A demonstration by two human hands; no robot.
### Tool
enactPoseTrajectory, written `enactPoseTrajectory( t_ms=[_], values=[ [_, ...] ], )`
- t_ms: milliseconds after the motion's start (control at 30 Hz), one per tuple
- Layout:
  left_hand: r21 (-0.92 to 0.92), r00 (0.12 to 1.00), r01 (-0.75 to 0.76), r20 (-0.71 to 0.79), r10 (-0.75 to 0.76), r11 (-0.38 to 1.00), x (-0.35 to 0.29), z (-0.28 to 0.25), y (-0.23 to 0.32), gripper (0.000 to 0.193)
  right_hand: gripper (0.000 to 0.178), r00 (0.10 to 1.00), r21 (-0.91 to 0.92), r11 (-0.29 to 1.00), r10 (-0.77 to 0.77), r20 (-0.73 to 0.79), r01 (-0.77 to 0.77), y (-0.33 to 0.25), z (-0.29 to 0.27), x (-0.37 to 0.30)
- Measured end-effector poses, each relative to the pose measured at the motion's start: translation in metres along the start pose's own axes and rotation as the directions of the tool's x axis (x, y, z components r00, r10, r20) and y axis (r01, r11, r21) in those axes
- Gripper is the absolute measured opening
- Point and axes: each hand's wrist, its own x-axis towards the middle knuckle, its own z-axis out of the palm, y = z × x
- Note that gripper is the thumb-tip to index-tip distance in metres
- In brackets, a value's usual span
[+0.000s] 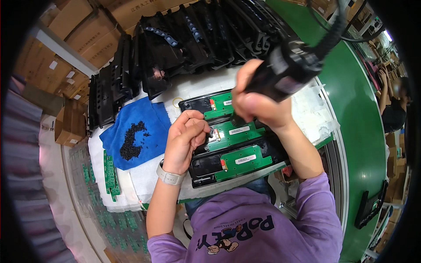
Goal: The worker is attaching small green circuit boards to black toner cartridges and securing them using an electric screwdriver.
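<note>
While the right hand [268, 105] grips a black power driver [285, 70], the left hand [186, 136] works at the middle panel [229, 139]

As the middle panel, a green circuit board in a black housing, lies at the centre of the frame, the driver's dark lower end shows over its upper edge; whether they touch cannot be told. The right hand's fingers wrap closed around the driver, which slants toward the upper right. The left hand, a pale watch [170, 177] on its wrist, has thumb and forefinger drawn together over the panel's left part; whether they pinch something small cannot be told. The upper panel [214, 113] and lower panel [232, 167] lie just beside it. Left of centre, a blue cloth [154, 118] carries small black pieces [130, 147]. Narrow green boards [110, 177] lie at lower left. Black plastic housings [162, 57] crowd the top of the frame, brown cartons [96, 39] the upper left. Another person [392, 115] shows near the right edge.
</note>
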Motion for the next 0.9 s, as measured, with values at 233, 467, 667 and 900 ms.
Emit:
enactPoseTrajectory(
  t_ms=[233,467,667,900],
  values=[
    [0.212,0.995,-0.01,0.097,-0.011,0.977,-0.004,0.006,0.005,0.013,0.026,0.918,0.513,0.775,-0.392,-0.067,0.369,-0.01,-0.017,0.004],
    [0.241,0.99,-0.043,0.142,0.009,0.97,-0.007,0.011,0.003,0.011,0.026,0.93,0.539,0.762,-0.345,-0.131,0.358,-0.005,-0.011,0.0],
    [0.283,0.992,-0.01,0.126,-0.027,0.959,-0.01,0.013,0.006,0.011,0.024,0.955,0.547,0.784,-0.266,-0.131,0.294,-0.007,-0.009,-0.001],
    [0.328,0.994,-0.099,0.078,0.077,0.94,-0.008,0.015,0.0,0.016,0.023,0.977,0.582,0.786,-0.166,-0.131,0.211,-0.011,-0.019,-0.003]
  ],
)
